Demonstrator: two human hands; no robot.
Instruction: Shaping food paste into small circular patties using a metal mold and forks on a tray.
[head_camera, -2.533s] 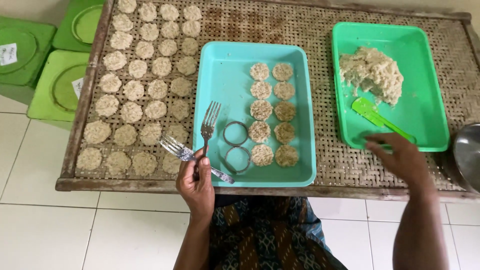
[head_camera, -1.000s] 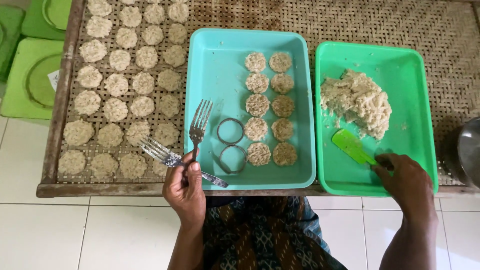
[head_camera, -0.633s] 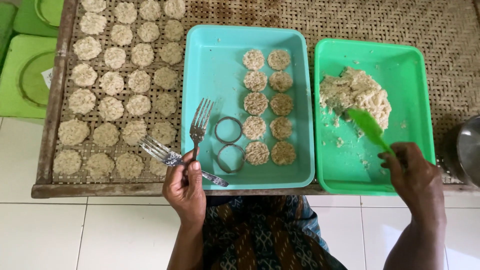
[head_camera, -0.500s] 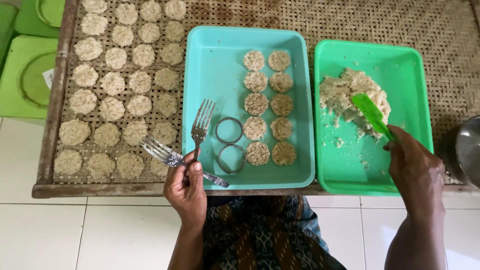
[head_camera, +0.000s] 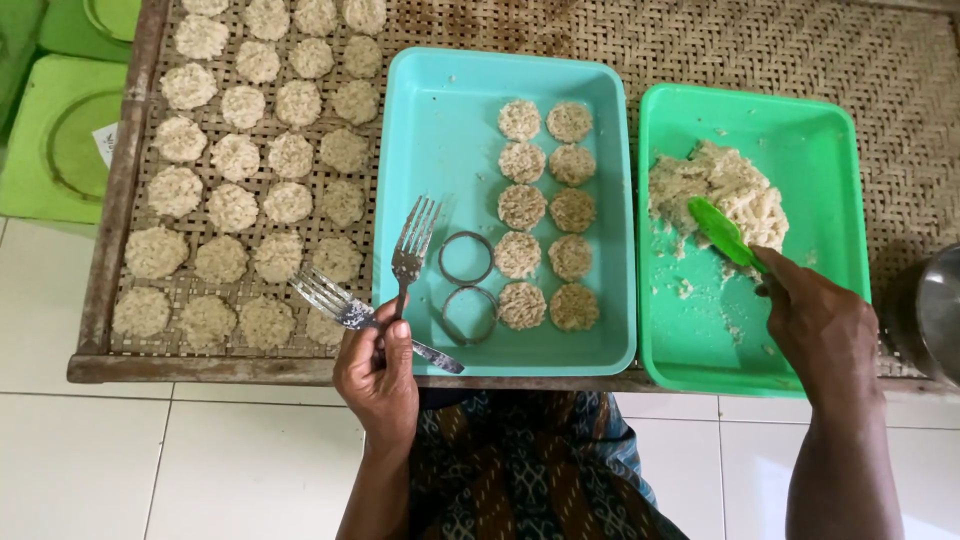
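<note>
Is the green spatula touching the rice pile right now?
Touching. The head view shows the spatula blade pressed into the rice pile, with no gap, held by the right hand.

One label is visible. A small white paper label (head_camera: 104, 143) lies on the lime-green square plastic lid (head_camera: 62, 140) at the left edge of the head view, beside the left rail of the woven rattan desk (head_camera: 800, 50). The label sits at the right side of the lid, just outside its raised circular ring, and is partly hidden by the desk rail. Its shape appears rectangular, set slightly askew. Its surface is white with faint dark markings, too small to resolve. No packages, signs or screens are visible anywhere else in the view.
</note>
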